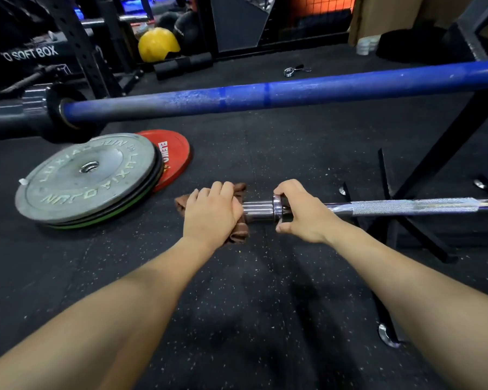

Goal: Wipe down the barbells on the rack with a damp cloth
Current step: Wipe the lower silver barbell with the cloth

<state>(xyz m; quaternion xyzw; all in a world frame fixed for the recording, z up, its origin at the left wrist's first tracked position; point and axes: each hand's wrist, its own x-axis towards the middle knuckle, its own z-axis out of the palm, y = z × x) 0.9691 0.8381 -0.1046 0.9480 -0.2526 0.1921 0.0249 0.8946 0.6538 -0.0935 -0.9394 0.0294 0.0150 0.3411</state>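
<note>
Brown cloth (238,218) wrapped under left hand (210,213), apparently around sleeve (257,211).

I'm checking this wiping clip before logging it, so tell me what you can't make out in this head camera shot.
- Tip of the chrome barbell sleeve: wrapped in the brown cloth under the left hand.
- Collar area: partly covered by the right hand.
- Both the chrome bar and the blue barbell run off the right edge.
- Whether the cloth is damp: cannot tell.
- Grey plate lettering: partly under the blue bar's end.
</note>
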